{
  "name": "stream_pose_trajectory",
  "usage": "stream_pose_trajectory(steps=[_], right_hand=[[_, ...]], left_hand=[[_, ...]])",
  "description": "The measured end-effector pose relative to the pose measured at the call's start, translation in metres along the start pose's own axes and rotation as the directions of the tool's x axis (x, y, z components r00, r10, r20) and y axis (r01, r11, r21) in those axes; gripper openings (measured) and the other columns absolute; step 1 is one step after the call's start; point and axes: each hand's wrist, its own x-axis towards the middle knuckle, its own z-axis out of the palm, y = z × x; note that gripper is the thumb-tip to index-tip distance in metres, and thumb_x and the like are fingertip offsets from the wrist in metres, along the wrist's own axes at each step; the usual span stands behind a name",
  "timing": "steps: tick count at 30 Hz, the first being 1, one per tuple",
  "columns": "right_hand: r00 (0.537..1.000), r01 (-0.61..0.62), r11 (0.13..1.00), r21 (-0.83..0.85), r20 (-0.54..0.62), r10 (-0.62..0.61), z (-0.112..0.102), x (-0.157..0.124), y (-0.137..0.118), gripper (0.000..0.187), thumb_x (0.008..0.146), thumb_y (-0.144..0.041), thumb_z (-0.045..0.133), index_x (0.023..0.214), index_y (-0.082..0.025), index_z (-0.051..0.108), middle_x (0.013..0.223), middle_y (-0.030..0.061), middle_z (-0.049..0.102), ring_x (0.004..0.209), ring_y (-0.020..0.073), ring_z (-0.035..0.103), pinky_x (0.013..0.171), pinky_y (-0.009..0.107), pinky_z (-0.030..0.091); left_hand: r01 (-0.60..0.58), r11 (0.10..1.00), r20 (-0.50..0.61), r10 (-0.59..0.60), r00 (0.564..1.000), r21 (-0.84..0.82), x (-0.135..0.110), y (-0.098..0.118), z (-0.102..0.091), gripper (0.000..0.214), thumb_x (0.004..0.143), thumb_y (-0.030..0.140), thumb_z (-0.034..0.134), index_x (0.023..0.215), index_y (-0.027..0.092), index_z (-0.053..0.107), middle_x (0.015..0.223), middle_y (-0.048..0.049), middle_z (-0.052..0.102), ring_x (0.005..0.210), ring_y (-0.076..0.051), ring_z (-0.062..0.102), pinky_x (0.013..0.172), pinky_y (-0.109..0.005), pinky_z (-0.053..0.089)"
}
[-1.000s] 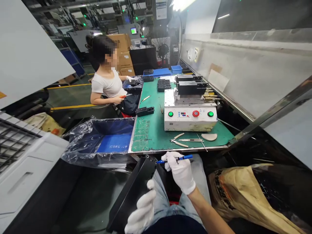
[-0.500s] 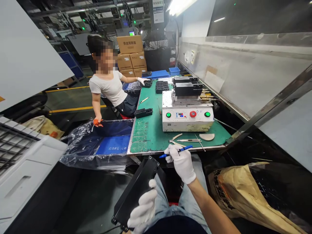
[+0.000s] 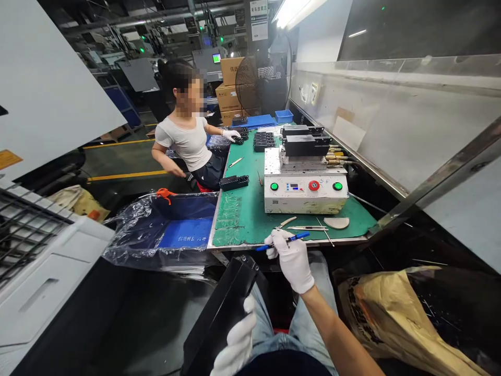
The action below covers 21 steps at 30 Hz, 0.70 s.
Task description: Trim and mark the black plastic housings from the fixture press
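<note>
My left hand [image 3: 237, 342], in a white glove, is closed round the side of a long black plastic housing [image 3: 215, 316] held at a slant above my lap. The housing's lower end runs to the bottom edge of the view. In my right hand [image 3: 293, 263], also gloved, a blue pen [image 3: 300, 237] is pinched near the table's front edge. Just beyond that hand lie pliers [image 3: 288, 221], a thin metal tool [image 3: 307, 228] and a half-round pale piece [image 3: 336, 223], all on the green mat [image 3: 250, 211].
A white machine [image 3: 305, 193] with buttons carries black housings [image 3: 305, 145]. Several black parts [image 3: 264, 141] lie farther back. A co-worker [image 3: 188, 136] sits at the left, beside a plastic-lined blue bin [image 3: 183, 232] with an orange-handled tool [image 3: 166, 194] on its rim. A paper sack [image 3: 376, 303] stands right.
The co-worker's bare hand has let go of the orange-handled tool and drawn back towards the body. My view has shifted slightly; the housing sits a little lower in it. My grips look unchanged.
</note>
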Motion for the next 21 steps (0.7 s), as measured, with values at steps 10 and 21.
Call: stream_pose_trajectory(steps=[10,21], right_hand=[[0.995,0.095,0.965,-0.243,0.029,-0.091,-0.016,-0.017,-0.017,0.051,0.098,-0.059,0.057,0.069,-0.02,0.073,0.055,0.0022,0.065,0.044,0.0126,0.059,0.041,0.022,0.047],[0.971,0.23,0.868,-0.44,0.039,-0.238,-0.024,-0.017,-0.016,0.049,0.102,-0.053,0.054,0.068,-0.023,0.071,0.06,0.0047,0.069,0.053,0.0177,0.065,0.055,0.029,0.055]], left_hand=[[-0.28,0.618,-0.11,0.516,0.85,0.735,-0.034,0.023,0.04,0.072,0.073,0.059,0.079,0.129,0.016,0.066,0.117,-0.0099,0.077,0.114,-0.032,0.067,0.103,-0.038,0.052],[-0.126,0.496,-0.167,0.504,0.848,0.859,-0.033,0.022,0.057,0.055,0.082,0.038,0.07,0.132,0.018,0.062,0.123,-0.007,0.076,0.117,-0.029,0.067,0.102,-0.036,0.053]])
